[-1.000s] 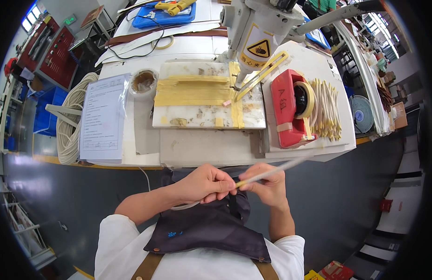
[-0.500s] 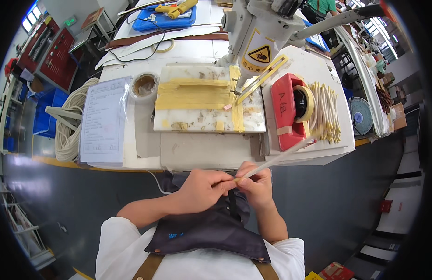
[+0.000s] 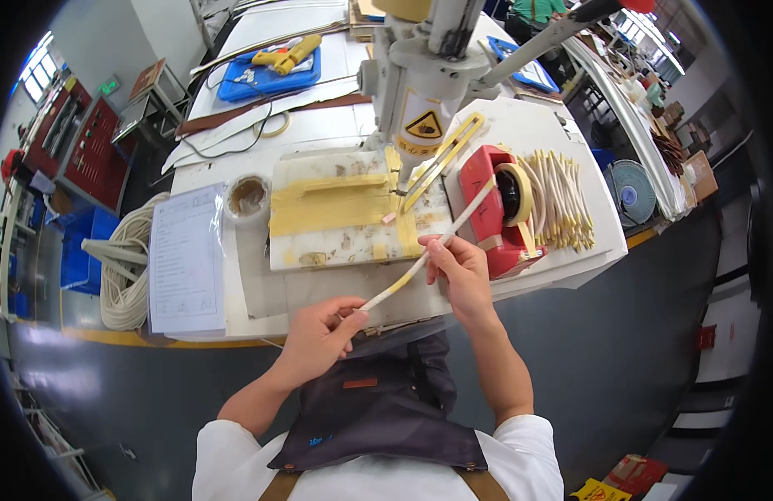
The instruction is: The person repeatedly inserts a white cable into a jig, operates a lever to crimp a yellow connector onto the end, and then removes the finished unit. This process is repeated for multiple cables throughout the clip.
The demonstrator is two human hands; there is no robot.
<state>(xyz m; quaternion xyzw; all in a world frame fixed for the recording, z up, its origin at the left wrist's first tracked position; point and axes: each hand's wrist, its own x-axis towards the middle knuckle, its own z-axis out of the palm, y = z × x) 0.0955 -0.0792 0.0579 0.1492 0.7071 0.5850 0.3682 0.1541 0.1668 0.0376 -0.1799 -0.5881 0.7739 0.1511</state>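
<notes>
A white cord (image 3: 461, 224) slants across the front of the bench, with a yellow taped band partway along it. My left hand (image 3: 324, 330) pinches its lower end, closed between thumb and fingers. Farther up, my right hand (image 3: 460, 280) grips the same cord with thumb and fingertips. Its upper end passes in front of a red tape dispenser (image 3: 476, 182) that carries a roll of yellow tape (image 3: 526, 199). Beyond my hands lies a white block (image 3: 340, 242) partly covered with yellow tape strips, under a grey press-like machine (image 3: 420, 92) bearing a warning sticker.
Right of the dispenser lies a bundle of white cords (image 3: 562, 196) with yellow ends. At left are a tape roll (image 3: 248, 199), a printed sheet (image 3: 186, 267) and a coil of white cord (image 3: 123, 292). A blue tray (image 3: 269, 77) holds a yellow glue gun (image 3: 290, 54).
My hands have moved forward over the bench edge and apart along the cord. Earlier they were together near my apron, pinching one spot; the taped band now shows between them.
</notes>
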